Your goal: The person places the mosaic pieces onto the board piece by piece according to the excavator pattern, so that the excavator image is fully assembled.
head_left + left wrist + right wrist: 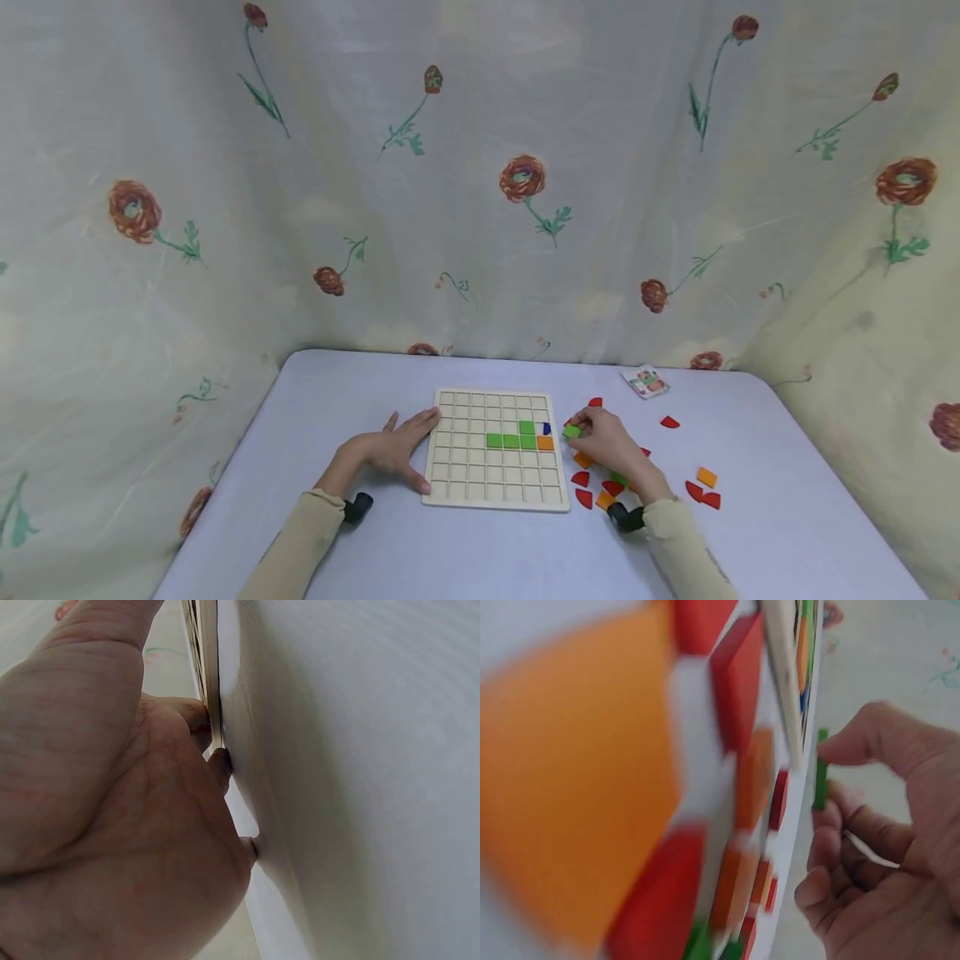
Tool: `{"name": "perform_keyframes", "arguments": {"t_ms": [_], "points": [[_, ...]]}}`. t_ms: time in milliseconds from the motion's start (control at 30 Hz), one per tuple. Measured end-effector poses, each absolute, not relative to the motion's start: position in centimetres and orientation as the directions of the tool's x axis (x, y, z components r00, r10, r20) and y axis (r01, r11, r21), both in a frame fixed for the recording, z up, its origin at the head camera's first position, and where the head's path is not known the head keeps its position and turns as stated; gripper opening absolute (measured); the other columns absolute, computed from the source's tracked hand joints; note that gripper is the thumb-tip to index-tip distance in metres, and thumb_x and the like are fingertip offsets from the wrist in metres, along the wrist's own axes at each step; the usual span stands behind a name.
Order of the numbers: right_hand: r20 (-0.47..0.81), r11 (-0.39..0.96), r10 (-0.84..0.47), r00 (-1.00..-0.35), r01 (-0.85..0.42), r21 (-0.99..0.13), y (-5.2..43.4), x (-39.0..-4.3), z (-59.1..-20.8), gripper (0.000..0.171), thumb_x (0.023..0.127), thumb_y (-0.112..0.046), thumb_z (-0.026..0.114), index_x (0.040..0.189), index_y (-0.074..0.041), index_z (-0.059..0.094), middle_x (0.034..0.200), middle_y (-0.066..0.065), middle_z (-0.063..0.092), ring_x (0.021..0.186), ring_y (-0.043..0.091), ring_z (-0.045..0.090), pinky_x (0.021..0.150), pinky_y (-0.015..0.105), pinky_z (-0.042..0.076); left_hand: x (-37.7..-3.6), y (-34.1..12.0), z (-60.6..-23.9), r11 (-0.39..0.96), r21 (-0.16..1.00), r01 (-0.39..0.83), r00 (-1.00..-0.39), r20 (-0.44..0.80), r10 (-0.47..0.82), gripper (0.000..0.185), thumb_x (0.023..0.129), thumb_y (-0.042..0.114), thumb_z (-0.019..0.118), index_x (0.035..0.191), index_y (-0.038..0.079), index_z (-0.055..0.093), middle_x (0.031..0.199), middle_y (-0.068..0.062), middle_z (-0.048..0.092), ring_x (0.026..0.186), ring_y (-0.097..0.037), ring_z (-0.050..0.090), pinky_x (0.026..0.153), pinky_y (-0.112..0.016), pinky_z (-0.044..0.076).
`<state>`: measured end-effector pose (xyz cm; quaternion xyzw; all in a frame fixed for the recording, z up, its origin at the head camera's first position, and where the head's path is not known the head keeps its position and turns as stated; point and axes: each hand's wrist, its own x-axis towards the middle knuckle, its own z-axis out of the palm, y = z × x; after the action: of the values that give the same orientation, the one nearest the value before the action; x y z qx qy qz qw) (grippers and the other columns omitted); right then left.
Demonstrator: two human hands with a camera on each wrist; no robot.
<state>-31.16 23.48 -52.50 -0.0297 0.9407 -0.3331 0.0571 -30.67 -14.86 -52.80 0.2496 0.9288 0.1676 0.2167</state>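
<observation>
A wooden grid board [495, 483] lies on the pale table. It holds several green squares [512, 440], an orange square [545, 443] and a small blue piece [547, 428]. My left hand [396, 450] lies flat with straight fingers against the board's left edge [211, 697]. My right hand [603, 442] pinches a green square tile [572, 431] just right of the board; the right wrist view shows that green tile [821, 772] edge-on between thumb and fingertips.
Loose red and orange pieces [701, 487] lie scattered right of the board, some under my right hand. A small printed card [646, 382] sits near the back right. Flowered cloth [480, 183] walls in the table [315, 400] on three sides.
</observation>
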Motion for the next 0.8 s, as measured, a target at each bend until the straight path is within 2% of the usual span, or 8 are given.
{"name": "perform_keyframes", "arguments": {"t_ms": [267, 500, 667, 800], "points": [[-0.029, 0.706, -0.246, -0.969, -0.158, -0.691, 18.4, -32.3, -52.6, 0.024, 0.078, -0.015, 0.074, 0.100, -0.013, 0.065, 0.088, 0.001, 0.059, 0.081, 0.016, 0.049, 0.066, 0.026, 0.042, -30.7, -14.7, -52.9, 0.823, 0.413, 0.389, -0.781, -0.326, 0.533, 0.126, 0.064, 0.067, 0.077, 0.156, 0.013, 0.009, 0.165, 0.000, 0.002, 0.152, -0.021, 0.001, 0.119, -0.058, -0.002], [-0.009, 0.701, -0.380, -0.925, -0.282, -0.655, 15.2, -33.4, -53.3, 0.019, 0.080, -0.014, 0.074, 0.098, -0.013, 0.068, 0.089, -0.003, 0.061, 0.078, 0.013, 0.051, 0.069, 0.025, 0.045, -30.6, -14.7, -52.7, 0.815, 0.427, 0.392, -0.774, -0.325, 0.543, 0.125, 0.066, 0.063, 0.078, 0.156, 0.013, 0.009, 0.165, -0.001, 0.002, 0.152, -0.022, 0.002, 0.119, -0.059, -0.001], [-0.022, 0.683, -0.394, -0.919, -0.276, -0.677, 14.2, -33.8, -53.3, 0.017, 0.083, -0.012, 0.071, 0.099, -0.012, 0.069, 0.089, -0.001, 0.061, 0.079, 0.014, 0.051, 0.070, 0.027, 0.046, -30.8, -14.8, -52.8, 0.811, 0.426, 0.401, -0.769, -0.324, 0.551, 0.124, 0.067, 0.063, 0.078, 0.156, 0.013, 0.009, 0.165, -0.001, 0.001, 0.152, -0.022, 0.001, 0.119, -0.058, -0.002], [-0.011, 0.697, -0.402, -0.915, -0.298, -0.652, 13.7, -34.1, -53.0, 0.016, 0.084, -0.012, 0.071, 0.100, -0.013, 0.071, 0.088, -0.002, 0.062, 0.079, 0.014, 0.050, 0.070, 0.027, 0.044, -30.8, -15.0, -52.8, 0.810, 0.425, 0.404, -0.767, -0.325, 0.553, 0.124, 0.067, 0.063, 0.078, 0.156, 0.013, 0.008, 0.165, -0.001, 0.001, 0.152, -0.022, 0.001, 0.119, -0.059, -0.002]]}}
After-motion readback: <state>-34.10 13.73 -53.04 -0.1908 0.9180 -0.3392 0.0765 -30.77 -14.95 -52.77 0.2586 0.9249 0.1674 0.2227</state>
